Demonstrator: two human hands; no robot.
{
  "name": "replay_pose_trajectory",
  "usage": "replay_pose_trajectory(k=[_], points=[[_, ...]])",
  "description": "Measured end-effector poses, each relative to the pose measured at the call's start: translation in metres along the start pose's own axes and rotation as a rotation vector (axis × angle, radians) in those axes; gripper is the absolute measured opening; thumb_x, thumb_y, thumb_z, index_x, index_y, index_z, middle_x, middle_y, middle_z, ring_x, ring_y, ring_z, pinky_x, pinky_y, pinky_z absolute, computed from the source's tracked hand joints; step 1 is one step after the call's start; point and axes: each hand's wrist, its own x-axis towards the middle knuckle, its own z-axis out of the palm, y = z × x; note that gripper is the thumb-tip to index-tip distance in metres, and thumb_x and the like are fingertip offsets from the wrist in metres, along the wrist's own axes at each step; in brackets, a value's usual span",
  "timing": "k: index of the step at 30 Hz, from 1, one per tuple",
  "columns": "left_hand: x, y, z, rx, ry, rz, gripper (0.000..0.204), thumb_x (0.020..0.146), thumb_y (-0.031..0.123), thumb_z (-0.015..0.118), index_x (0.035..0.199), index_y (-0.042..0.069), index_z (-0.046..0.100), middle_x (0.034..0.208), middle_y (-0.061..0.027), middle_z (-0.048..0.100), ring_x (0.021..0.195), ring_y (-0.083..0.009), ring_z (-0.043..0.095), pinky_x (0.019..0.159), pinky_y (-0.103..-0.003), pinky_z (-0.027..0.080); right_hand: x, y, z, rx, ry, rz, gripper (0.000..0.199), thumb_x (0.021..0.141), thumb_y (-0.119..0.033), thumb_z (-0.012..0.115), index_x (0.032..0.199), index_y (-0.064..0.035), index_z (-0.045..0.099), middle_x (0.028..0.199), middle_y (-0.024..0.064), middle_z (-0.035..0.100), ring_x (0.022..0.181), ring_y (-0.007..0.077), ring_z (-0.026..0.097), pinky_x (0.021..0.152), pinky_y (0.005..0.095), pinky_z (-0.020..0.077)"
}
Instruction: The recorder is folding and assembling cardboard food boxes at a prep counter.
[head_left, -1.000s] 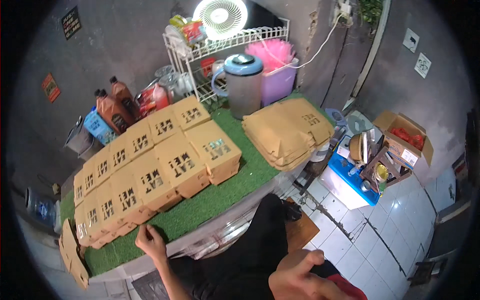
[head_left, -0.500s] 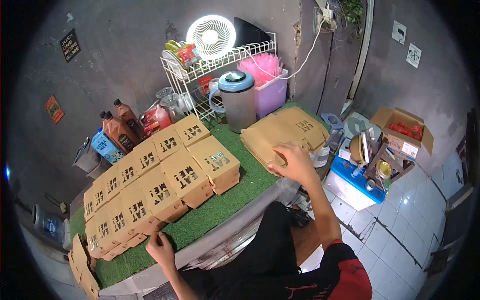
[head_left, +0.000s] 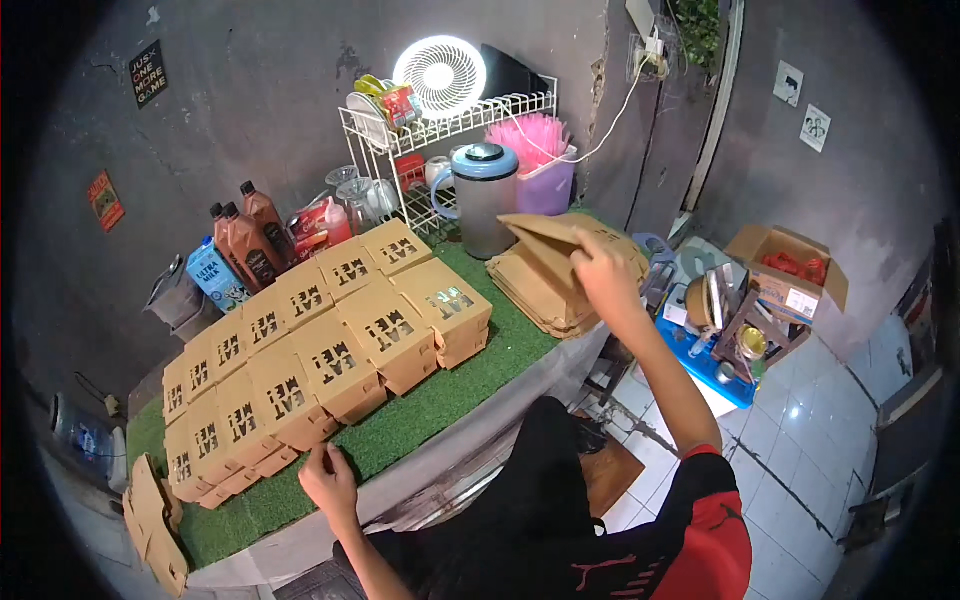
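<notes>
My right hand (head_left: 606,272) pinches the edge of a flat brown cardboard food box (head_left: 545,240), raised at a tilt above a stack of flat boxes (head_left: 530,295) on the right of the table. At the table's front edge, my left hand (head_left: 328,482) rests with its fingers curled in and nothing seen in them. It is close to the near row of folded brown food boxes (head_left: 335,372). These stand in two rows, piled in layers, with dark print on their tops.
Green artificial grass (head_left: 470,375) covers the table. Behind the boxes stand brown bottles (head_left: 250,250), a blue carton (head_left: 215,275), a pitcher (head_left: 483,205) and a white rack (head_left: 375,150) with a lit fan (head_left: 440,78). Flat cardboard pieces (head_left: 150,520) hang over the left corner.
My right hand has lifted a flat box off the stack, tilting it up and away. The left hand stays near the front edge, and the view has shifted slightly.
</notes>
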Motion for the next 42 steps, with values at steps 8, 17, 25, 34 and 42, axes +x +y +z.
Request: replay_pose_trajectory(k=[8, 17, 25, 34, 42], points=[[-0.001, 0.001, 0.0, 0.064, 0.008, 0.044, 0.02, 0.087, 0.008, 0.062, 0.071, -0.002, 0.054, 0.056, -0.0154, 0.048, 0.047, -0.0283, 0.046, 0.048, -0.039, 0.036, 0.021, 0.023, -0.017, -0.138, -0.256, 0.358, 0.018, 0.084, -0.006, 0.057, 0.097, -0.0014, 0.07, 0.117, 0.0112, 0.069, 0.082, 0.0328, 0.071, 0.073, 0.0453, 0.0578], [-0.033, 0.2, 0.081, -0.514, -0.41, 0.879, 0.034, 0.081, 0.017, 0.069, 0.114, 0.007, 0.066, 0.122, -0.015, 0.063, 0.105, -0.0307, 0.062, 0.087, -0.041, 0.048, -0.013, 0.004, 0.012, -0.17, -0.087, -0.006, 0.023, 0.078, -0.009, 0.063, 0.1, -0.0072, 0.071, 0.114, 0.0059, 0.07, 0.09, 0.0238, 0.069, 0.084, 0.0395, 0.053], [-0.017, 0.244, 0.218, -0.012, -0.494, 0.841, 0.063, 0.087, 0.036, 0.061, 0.139, 0.005, 0.044, 0.148, -0.0214, 0.039, 0.137, -0.0407, 0.038, 0.101, -0.055, 0.039, 0.013, 0.035, 0.009, -0.108, -0.17, 0.261, 0.031, 0.085, 0.0, 0.055, 0.114, -0.0006, 0.063, 0.134, 0.0117, 0.059, 0.086, 0.036, 0.07, 0.072, 0.0429, 0.0598], [-0.014, 0.251, 0.215, 0.09, -0.601, 0.736, 0.069, 0.082, 0.039, 0.068, 0.138, 0.004, 0.048, 0.151, -0.0201, 0.036, 0.14, -0.0393, 0.035, 0.1, -0.062, 0.038, 0.003, 0.103, -0.038, -0.144, -0.227, 0.892, 0.032, 0.095, -0.029, 0.058, 0.093, -0.0001, 0.071, 0.117, 0.019, 0.067, 0.088, 0.0391, 0.068, 0.079, 0.0478, 0.054], [-0.039, 0.327, 0.113, -0.72, -0.393, 0.999, 0.074, 0.077, 0.025, 0.073, 0.143, 0.009, 0.046, 0.154, -0.0213, 0.032, 0.146, -0.0438, 0.024, 0.112, -0.062, 0.021, -0.131, 0.055, -0.2, -0.647, 0.813, 0.506, 0.018, 0.084, -0.009, 0.077, 0.091, 0.0013, 0.065, 0.085, 0.012, 0.062, 0.074, 0.0285, 0.06, 0.07, 0.0387, 0.05]])
